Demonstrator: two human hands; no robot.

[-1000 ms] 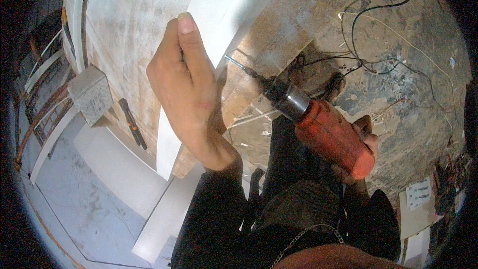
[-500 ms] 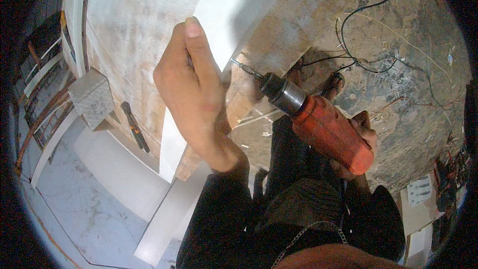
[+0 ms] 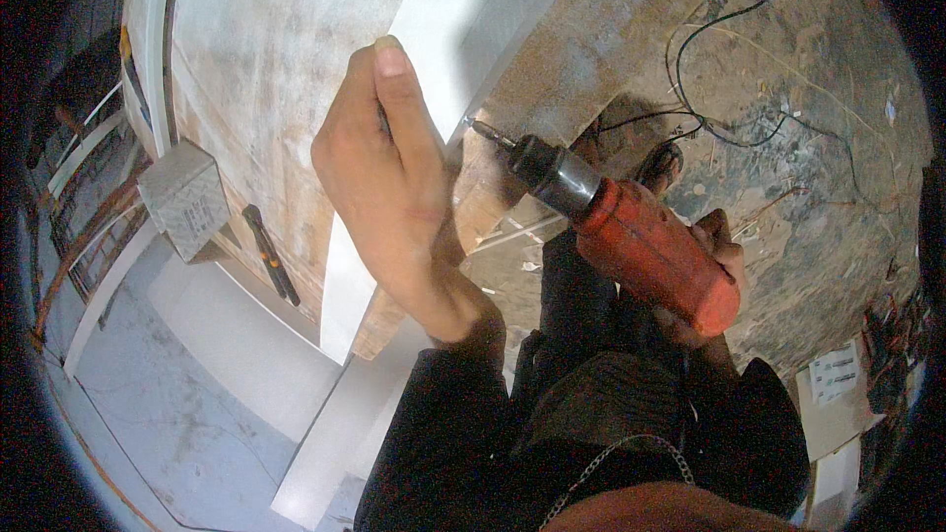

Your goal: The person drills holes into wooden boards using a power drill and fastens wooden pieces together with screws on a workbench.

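Note:
My left hand is closed over a long white strip, its thumb pointing away from me and its other fingers curled out of sight. The strip runs under the hand across a large worn board. In my right hand is a red power drill with a black and silver front. Its slim bit points up and left, the tip at the strip's right edge just beside my left hand. Whether the tip touches the strip I cannot tell. My right hand is mostly hidden behind the drill body.
A grey box-shaped block and a black and orange cutter knife lie on the left. More white strips rest on a bluish surface at lower left. A black cable loops over the littered floor at right.
The drill bit's tip has moved slightly right with the strip's edge. My left hand also appears a little further right, still closed at the strip. The view has shifted slightly.

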